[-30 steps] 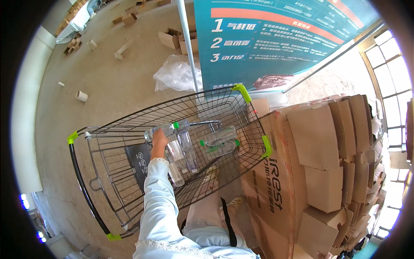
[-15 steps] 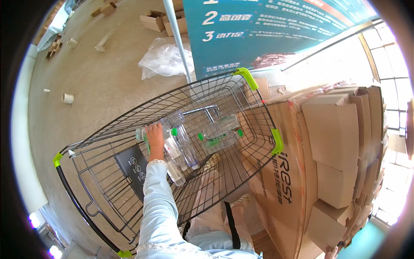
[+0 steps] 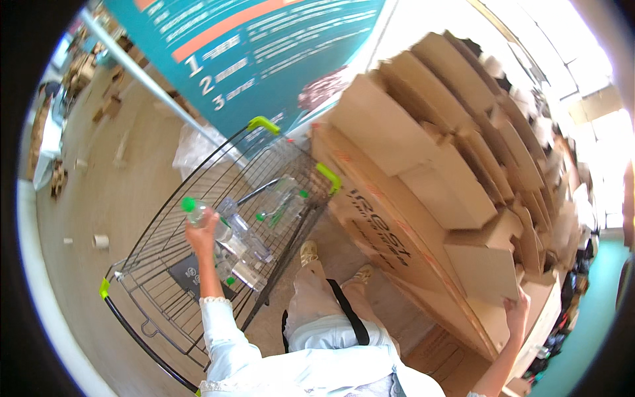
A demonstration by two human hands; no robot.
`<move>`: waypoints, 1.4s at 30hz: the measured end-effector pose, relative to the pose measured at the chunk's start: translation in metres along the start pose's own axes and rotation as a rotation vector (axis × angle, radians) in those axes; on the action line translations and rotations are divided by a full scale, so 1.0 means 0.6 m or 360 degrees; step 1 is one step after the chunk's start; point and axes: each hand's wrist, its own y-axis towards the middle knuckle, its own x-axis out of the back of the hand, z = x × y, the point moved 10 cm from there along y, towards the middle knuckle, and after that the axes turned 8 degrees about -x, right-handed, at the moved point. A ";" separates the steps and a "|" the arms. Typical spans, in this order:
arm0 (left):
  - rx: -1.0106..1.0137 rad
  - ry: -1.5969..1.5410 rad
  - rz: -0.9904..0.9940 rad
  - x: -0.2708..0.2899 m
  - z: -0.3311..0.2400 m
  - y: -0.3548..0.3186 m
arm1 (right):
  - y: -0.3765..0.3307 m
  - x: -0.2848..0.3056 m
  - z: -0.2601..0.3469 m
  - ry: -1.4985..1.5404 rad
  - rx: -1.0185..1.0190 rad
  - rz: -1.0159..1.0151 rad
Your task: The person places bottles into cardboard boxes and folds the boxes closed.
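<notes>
Head view: left hand (image 3: 202, 231) lifts a green-capped bottle (image 3: 197, 212) over the cart (image 3: 329, 177)

Nearest the camera are a pale blue top (image 3: 317, 370), light trousers (image 3: 306, 298), a black strap (image 3: 345, 311) and yellowish shoes (image 3: 309, 253). The left hand is clamped around the clear bottle, which tilts with its cap toward the upper left; half a second ago it lay among the others, cap to the right. The right hand (image 3: 518, 311), then mostly cut off by the lower edge, now shows with its forearm, fingers at the edge of an open carton (image 3: 483, 264); I cannot tell whether they pinch it.

The cart is black wire with lime-green corners. More clear bottles (image 3: 241, 238) lie inside, two of them with green caps (image 3: 284, 202) near the far end, and a dark panel (image 3: 188, 276) sits toward the handle (image 3: 142, 351). The view has swung right, so the cart appears farther left and the cartons fill more of the right side.

Beside the cart, a long brown box (image 3: 390, 231) lies against stacked cartons (image 3: 456, 139). The tan floor (image 3: 86, 298) carries a short white tube (image 3: 100, 241) and, beyond the cart, crumpled clear plastic (image 3: 193, 153). Farther back stand a pale pole (image 3: 126, 59) and a teal banner (image 3: 264, 66); bright windows (image 3: 562, 63) glare at upper right.
</notes>
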 end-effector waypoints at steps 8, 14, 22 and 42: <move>-0.0331 -0.1730 0.0144 -0.129 -0.542 -0.046 | 0.018 0.026 0.084 0.0363 0.0277 0.0148; -0.0912 -0.2103 0.1593 -0.384 -1.064 -0.418 | 0.023 0.025 0.026 0.0361 0.0587 0.0226; -0.2201 0.0072 0.2791 -0.606 -1.113 -0.767 | -0.005 0.016 0.025 0.0595 0.0523 -0.0060; -0.2279 -0.0644 0.2116 -0.510 -1.079 -0.626 | -0.050 0.062 -0.071 0.1103 0.0075 -0.0707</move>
